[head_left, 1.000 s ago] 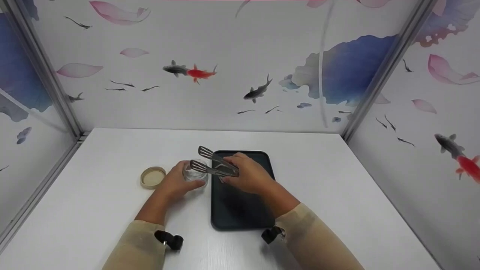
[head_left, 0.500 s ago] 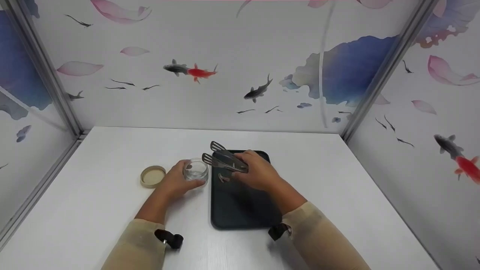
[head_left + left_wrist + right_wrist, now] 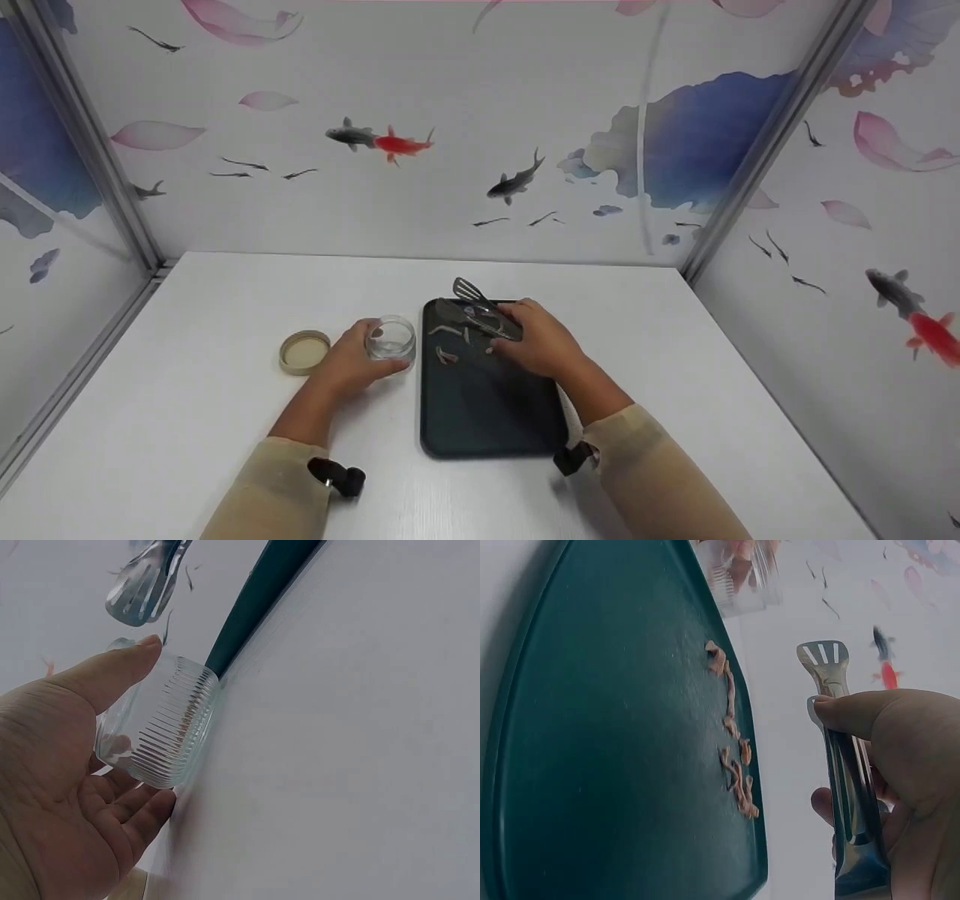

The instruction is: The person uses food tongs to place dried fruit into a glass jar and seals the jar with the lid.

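My left hand (image 3: 349, 358) grips a clear glass jar (image 3: 391, 341) beside the tray's left edge, its open mouth upward. Thumb and fingers sit on opposite sides of the jar's ribbed wall in the left wrist view. Over the far part of a dark green tray (image 3: 487, 427), my right hand (image 3: 541, 339) holds metal tongs (image 3: 849, 802) with slotted ends. Several thin, brownish dried strips (image 3: 739, 784) lie on the tray near its far edge. Nothing can be made out between the tong ends. Part of the tray's far right is hidden behind the right hand.
A round beige lid (image 3: 305, 352) lies on the white table (image 3: 195, 420) left of the jar, close to the left forearm. Printed walls (image 3: 420, 217) with fish and petals enclose the table at the back and sides.
My right hand has moved right with the tongs, away from above the jar to over the tray, uncovering the strips. The left hand and the jar stay in place.
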A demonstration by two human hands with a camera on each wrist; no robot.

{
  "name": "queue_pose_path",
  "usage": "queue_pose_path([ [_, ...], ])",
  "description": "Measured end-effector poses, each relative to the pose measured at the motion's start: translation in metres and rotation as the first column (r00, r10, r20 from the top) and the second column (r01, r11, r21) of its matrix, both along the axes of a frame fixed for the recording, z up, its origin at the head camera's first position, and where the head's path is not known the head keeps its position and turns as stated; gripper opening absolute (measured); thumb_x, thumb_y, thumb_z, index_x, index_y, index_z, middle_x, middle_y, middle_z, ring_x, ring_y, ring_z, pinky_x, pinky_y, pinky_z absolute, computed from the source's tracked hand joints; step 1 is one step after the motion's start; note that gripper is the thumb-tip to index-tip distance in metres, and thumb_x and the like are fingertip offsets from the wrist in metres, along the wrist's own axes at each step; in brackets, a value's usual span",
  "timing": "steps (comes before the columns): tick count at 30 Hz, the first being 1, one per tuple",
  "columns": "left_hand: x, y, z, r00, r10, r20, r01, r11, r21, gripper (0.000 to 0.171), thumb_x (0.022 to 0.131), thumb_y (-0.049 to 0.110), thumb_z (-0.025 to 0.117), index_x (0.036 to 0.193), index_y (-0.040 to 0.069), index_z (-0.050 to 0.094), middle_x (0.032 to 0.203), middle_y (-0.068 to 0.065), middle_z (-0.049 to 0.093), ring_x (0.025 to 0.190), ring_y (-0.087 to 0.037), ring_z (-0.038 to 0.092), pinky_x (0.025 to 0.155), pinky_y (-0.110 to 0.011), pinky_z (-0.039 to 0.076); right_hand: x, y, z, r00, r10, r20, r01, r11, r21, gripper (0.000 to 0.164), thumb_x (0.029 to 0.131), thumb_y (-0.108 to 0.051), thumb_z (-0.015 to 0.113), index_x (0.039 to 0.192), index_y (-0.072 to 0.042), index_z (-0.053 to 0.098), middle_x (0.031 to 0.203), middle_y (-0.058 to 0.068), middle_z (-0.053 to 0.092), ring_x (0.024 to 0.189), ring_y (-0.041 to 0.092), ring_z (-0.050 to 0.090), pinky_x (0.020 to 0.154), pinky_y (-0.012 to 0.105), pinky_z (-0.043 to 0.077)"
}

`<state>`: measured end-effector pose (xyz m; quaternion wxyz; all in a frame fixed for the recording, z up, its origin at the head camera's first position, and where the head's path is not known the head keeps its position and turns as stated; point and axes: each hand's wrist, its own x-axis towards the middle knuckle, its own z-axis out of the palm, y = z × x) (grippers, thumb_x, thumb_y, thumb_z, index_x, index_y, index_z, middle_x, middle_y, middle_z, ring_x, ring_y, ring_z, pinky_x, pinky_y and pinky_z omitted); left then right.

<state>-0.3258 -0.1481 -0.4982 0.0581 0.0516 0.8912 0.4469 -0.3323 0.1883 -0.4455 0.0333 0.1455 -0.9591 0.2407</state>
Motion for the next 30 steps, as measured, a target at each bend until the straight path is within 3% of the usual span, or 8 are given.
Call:
queue_pose_path([
  [15,-0.002,-0.002,-0.003,1.0,-0.01,0.005,0.01,1.0,-0.01,0.109,0.086,0.053,0.087,0.165,0.005,0.031,0.168,-0.023,0.041,0.156,-0.042,0.041,0.129,-0.059,0.034,-0.005,0.038,-0.012,0.994,-0.095,0.047,0.095,0.995,0.005,0.069,0.098,-0.039,0.078,0.158,-0.013,0.054,0.151,0.011,0.059,0.134,0.029,0.061,0.112,0.052,0.05],
  [30,-0.001,-0.002,-0.001,1.0,-0.002,0.014,0.002,1.0,-0.012,0.108,0.085,0.054,0.087,0.165,0.007,0.031,0.168,-0.023,0.041,0.154,-0.041,0.043,0.127,-0.06,0.035,-0.002,0.065,-0.025,0.988,-0.129,0.08,0.127,0.991,0.033,0.067,0.098,-0.039,0.078,0.156,-0.013,0.056,0.143,0.012,0.063,0.123,0.027,0.063,0.108,0.052,0.052],
])
